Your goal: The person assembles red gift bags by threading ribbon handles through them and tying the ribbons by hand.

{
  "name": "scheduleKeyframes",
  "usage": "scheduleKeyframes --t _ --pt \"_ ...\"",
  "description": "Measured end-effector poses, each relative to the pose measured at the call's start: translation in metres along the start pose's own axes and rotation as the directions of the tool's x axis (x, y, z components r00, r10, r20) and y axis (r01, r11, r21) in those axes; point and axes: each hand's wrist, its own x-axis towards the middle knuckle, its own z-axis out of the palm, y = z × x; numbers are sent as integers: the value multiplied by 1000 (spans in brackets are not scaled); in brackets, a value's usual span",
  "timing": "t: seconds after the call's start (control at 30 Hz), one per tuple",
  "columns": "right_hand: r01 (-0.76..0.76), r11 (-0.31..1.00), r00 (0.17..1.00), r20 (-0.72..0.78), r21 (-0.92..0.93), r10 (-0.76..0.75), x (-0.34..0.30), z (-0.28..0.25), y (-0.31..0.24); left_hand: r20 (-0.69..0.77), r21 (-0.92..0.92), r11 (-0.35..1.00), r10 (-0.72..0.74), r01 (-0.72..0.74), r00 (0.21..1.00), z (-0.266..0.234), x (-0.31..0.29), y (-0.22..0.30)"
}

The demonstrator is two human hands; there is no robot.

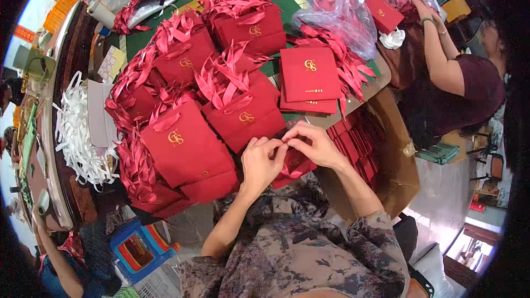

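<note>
At the near edge of the table my left hand (pixel 260 161) and my right hand (pixel 313 144) meet, fingertips pinched together. What they pinch is too small to make out. Under them lies a red paper bag (pixel 298 164), partly hidden by my fingers. Just beyond, to the left, are red gift bags with gold emblems and ribbon handles, among them a front bag (pixel 190 152) and a middle bag (pixel 251 105). Right of these, flat red bags (pixel 310 74) are stacked with their emblem facing up.
A cardboard box (pixel 400 179) of red bags stands at my right. Loose red ribbons (pixel 353 72) and a clear plastic bag (pixel 337 14) lie behind it. White ribbons (pixel 80 132) hang at the left. Another person (pixel 458 83) works at the far right; a blue plastic stool (pixel 135 248) stands lower left.
</note>
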Motion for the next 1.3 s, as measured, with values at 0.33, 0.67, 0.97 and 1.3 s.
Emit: scheduleKeyframes --t 0.33,0.67,0.97,1.3 --pt "-10 992 993 -118 129 25 -11 -20 7 -124 48 992 120 -115 985 -11 -14 -2" --pt "-218 948 971 -45 231 234 -19 -25 14 348 -176 970 -101 171 932 6 -43 -7" --pt "-354 902 924 -56 248 378 -13 -33 12 597 -320 910 -22 263 802 -7 -54 0" --pt "-250 922 933 -182 295 311 0 -22 33 634 -353 872 -45 340 772 -26 -62 -2"
